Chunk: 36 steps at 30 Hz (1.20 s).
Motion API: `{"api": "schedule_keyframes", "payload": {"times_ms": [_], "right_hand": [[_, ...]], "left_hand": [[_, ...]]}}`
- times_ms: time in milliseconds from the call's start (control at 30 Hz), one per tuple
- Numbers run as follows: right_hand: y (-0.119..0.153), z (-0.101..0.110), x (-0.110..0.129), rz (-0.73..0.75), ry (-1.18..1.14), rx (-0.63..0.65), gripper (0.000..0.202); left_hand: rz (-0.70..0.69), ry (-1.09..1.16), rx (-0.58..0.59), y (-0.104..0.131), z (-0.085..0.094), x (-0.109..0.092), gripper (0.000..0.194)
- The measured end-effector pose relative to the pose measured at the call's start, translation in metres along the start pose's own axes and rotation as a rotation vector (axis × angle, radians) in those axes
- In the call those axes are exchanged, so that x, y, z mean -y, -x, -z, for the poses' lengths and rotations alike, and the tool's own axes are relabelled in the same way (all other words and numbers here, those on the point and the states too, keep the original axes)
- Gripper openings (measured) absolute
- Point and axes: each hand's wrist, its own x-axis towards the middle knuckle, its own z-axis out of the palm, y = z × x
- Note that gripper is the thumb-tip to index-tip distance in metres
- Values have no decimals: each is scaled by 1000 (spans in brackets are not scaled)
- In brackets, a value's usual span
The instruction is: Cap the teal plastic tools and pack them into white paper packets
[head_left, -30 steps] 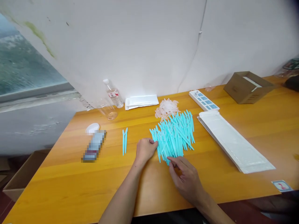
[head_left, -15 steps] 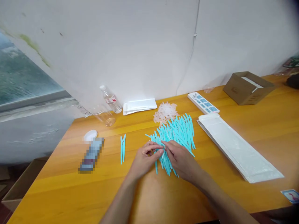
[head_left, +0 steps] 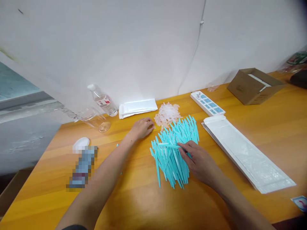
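My right hand [head_left: 195, 156] pinches one turquoise stick [head_left: 169, 145] and holds it level above a spread pile of turquoise sticks [head_left: 174, 166]. Beyond that pile lies a heap of small translucent pale-pink pieces [head_left: 168, 112]. My left hand [head_left: 143, 127] is at the left edge of this heap, its fingers curled down; whatever its fingertips hold, if anything, is too small to make out. My left forearm mostly covers the separate sticks on the left of the table.
Along the wall are a bottle [head_left: 105, 102], a clear jar [head_left: 102, 124], a white packet [head_left: 137, 108], a power strip [head_left: 208, 103] and a cardboard box [head_left: 251, 88]. A long white bag [head_left: 247, 150] lies right; a white lid [head_left: 81, 143] and a blurred-out object [head_left: 82, 167] lie left.
My hands were together over the turquoise pile. My left hand has moved up and left to the pale pieces, while my right hand has shifted right with a stick. The view has turned slightly.
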Motion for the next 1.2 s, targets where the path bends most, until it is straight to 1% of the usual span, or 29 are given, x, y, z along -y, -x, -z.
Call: {"api": "schedule_keyframes", "payload": {"times_ms": [133, 233, 333, 400, 467, 567, 667, 733, 800, 967, 1033, 1100, 1133, 1200], "right_hand": [[-1, -1, 2, -15, 8, 16, 31], [-1, -1, 4, -25, 7, 23, 31], [2, -2, 6, -30, 18, 38, 32], [4, -2, 7, -24, 28, 37, 32], [7, -1, 8, -14, 34, 27, 31], [11, 2, 9, -17, 39, 16, 30], [14, 5, 9, -41, 30, 22, 30], [16, 6, 7, -52, 25, 30, 30], [16, 7, 6, -49, 26, 26, 30], [13, 6, 5, -59, 21, 56, 34], [12, 7, 5, -71, 25, 75, 34], [11, 7, 6, -68, 25, 89, 34], [11, 7, 6, -60, 23, 94, 34], [10, 6, 7, -35, 16, 102, 34]], "left_hand": [[-18, -5, 69, 2, 4, 2, 22], [13, 4, 97, 1, 1, 5, 26], [34, 2, 96, 4, -1, 5, 32], [10, 2, 98, 5, 0, 2, 39], [-50, 5, 132, 4, 3, -1, 43], [-128, 1, 199, 0, 10, -5, 35], [-122, -12, 218, -1, 18, -6, 24], [-93, -12, 210, 1, 21, -6, 22], [-56, 1, 193, 3, 22, -5, 25], [20, 94, 143, 7, 13, -2, 26], [54, 127, 111, 13, 11, -2, 30], [104, 208, 60, 27, 13, -7, 37], [141, 292, 27, 38, 15, -11, 40], [240, 524, -55, 67, 19, -24, 39]]}}
